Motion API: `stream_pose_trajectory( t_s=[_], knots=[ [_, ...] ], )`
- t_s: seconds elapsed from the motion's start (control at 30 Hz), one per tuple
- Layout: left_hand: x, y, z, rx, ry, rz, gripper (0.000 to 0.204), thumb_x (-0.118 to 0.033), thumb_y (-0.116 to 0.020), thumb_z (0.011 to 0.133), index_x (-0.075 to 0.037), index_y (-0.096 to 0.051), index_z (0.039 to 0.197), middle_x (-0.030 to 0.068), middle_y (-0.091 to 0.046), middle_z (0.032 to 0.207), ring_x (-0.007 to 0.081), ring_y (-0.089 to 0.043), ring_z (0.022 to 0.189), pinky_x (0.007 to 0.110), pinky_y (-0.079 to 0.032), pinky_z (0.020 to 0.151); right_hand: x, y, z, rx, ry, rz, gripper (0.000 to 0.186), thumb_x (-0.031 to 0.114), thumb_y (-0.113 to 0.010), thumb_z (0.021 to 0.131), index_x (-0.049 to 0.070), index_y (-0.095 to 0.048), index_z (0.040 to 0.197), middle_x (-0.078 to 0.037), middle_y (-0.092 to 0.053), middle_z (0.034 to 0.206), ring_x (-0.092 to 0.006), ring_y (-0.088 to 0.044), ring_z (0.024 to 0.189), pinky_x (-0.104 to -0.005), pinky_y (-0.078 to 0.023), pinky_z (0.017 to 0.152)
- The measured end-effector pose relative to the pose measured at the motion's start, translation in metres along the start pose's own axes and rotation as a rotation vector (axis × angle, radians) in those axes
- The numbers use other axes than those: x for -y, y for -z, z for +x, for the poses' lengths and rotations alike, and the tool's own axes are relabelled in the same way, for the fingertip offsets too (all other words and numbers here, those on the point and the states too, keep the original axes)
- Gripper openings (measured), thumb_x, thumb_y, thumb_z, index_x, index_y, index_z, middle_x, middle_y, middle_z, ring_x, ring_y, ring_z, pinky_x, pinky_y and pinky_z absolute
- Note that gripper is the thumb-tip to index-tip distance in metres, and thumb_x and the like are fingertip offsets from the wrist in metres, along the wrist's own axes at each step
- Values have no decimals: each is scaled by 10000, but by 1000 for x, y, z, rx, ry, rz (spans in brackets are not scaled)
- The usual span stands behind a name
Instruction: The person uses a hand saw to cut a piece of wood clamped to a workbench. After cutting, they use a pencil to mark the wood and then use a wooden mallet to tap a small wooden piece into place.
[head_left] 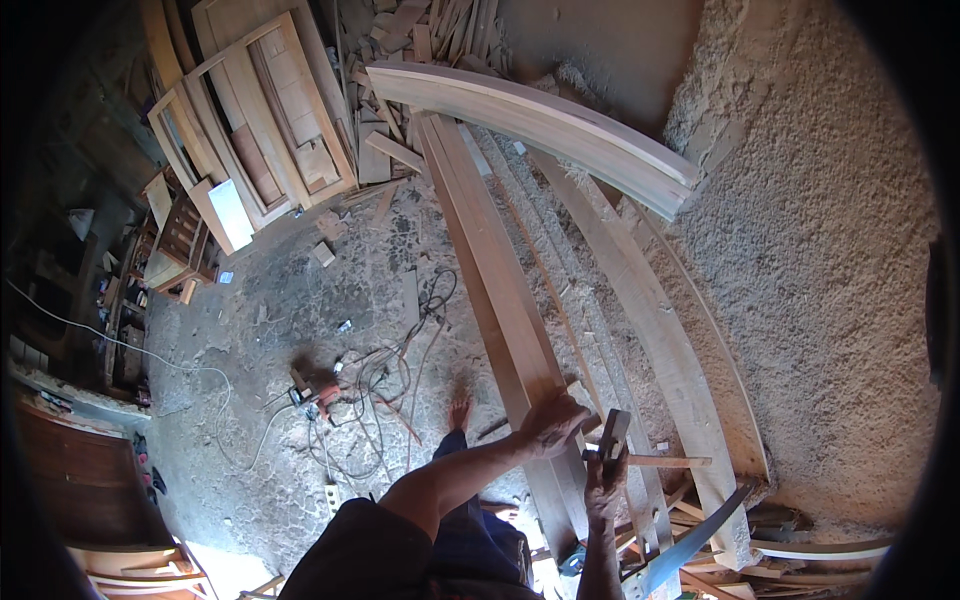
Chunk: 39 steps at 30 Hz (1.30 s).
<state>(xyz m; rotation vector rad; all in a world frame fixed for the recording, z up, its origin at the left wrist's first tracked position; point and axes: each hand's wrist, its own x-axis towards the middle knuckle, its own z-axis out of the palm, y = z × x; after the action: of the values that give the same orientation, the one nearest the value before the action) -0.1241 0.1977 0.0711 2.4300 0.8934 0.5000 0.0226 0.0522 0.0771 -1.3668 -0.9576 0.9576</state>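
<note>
My left hand [553, 425] is closed above a long wooden beam [495, 290], its fingers bent around something small that I cannot make out. Just to its right, my right hand [604, 478] grips a small block-shaped tool [614, 434], dark with a paler strip along its face; its exact kind does not show. The two hands are close together, the left fingers near the block's side. Beside the right hand, a thin wooden stick [672, 462] reaches across to a wide curving plank [650, 290].
A thick board [530, 120] lies across the far ends. Wooden door frames [260, 120] lean at the far left. On the floor, a corded power tool [312, 393] sits near tangled cables [385, 370]. Wood shavings [800, 250] heap at right; a long bluish blade [690, 545] lies near.
</note>
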Motion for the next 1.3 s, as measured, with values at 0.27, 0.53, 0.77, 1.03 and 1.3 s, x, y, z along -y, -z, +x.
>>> stream_pose_trajectory(
  t_s=[0.27, 0.53, 0.77, 1.03, 1.3],
  knots=[
    [187, 88, 90, -563, 537, 66, 851, -528, -670, 926, -159, -281, 1588, 206, -168, 1684, 434, -183, 1537, 645, -175, 1204, 9, -28, 4, -305, 64, -193, 686, 89, -608, 982, -18, -253, 1560, -162, -610, 1203, -204, -637, 972, -331, -548, 814],
    [403, 150, 140, -690, 649, -441, 958, -310, -843, 801, -85, -305, 1561, 266, -433, 1478, 447, -516, 1299, 552, -478, 1079, 42, -137, 85, -546, -233, -585, 722, 266, -768, 893, 66, -422, 1494, -218, -688, 1080, -435, -663, 952, -518, -510, 800],
    [370, 177, 164, -461, 542, 344, 583, -264, -653, 966, -77, -432, 1471, 272, -522, 1418, 444, -498, 1326, 515, -480, 1059, 19, -167, 81, -675, -254, -703, 777, 373, -709, 927, 104, -342, 1557, -197, -679, 1050, -431, -633, 988, -519, -434, 852],
    [258, 206, 143, 577, -465, 287, 825, -434, -838, 786, -86, -495, 1450, 171, -508, 1476, 363, -413, 1422, 621, -220, 1196, 15, -159, 75, -660, -160, -567, 783, 307, -712, 923, 108, -316, 1569, -230, -653, 1223, -447, -607, 1120, -534, -436, 924],
    [270, 220, 146, 641, -342, 354, 989, -400, -888, 710, -135, -402, 1530, 155, -361, 1584, 395, -289, 1485, 607, -166, 1239, 26, -158, 83, -556, -243, -618, 770, 257, -698, 902, 77, -327, 1552, -246, -616, 1303, -468, -570, 1187, -561, -445, 974]
  ],
)
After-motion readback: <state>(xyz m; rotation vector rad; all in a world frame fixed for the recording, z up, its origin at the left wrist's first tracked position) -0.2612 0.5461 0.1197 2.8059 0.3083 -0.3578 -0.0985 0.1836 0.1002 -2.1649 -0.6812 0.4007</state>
